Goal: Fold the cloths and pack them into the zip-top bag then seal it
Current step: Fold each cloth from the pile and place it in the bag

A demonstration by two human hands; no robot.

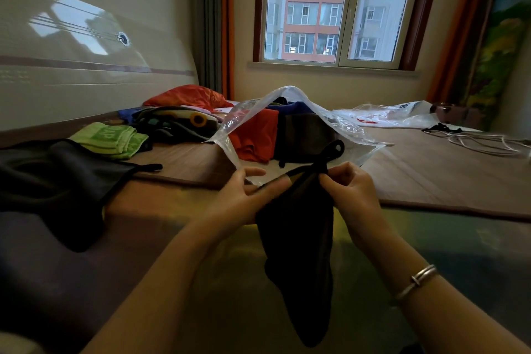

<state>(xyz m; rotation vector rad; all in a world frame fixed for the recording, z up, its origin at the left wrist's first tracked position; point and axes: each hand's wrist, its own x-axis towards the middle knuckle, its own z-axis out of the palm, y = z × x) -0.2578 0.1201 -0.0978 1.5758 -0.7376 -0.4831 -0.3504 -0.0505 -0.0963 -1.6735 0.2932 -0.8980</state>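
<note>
Both hands, left (247, 195) and right (349, 190), pinch a black cloth (298, 238). The open bag (290, 126) holds some cloths; the green cloth (110, 138) and others remain unpacked.

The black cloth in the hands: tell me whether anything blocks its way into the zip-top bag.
Nothing visible does. The black cloth hangs from the left hand and right hand just in front of the zip-top bag, whose mouth gapes open toward the person. A red cloth and a dark cloth already lie inside.
</note>
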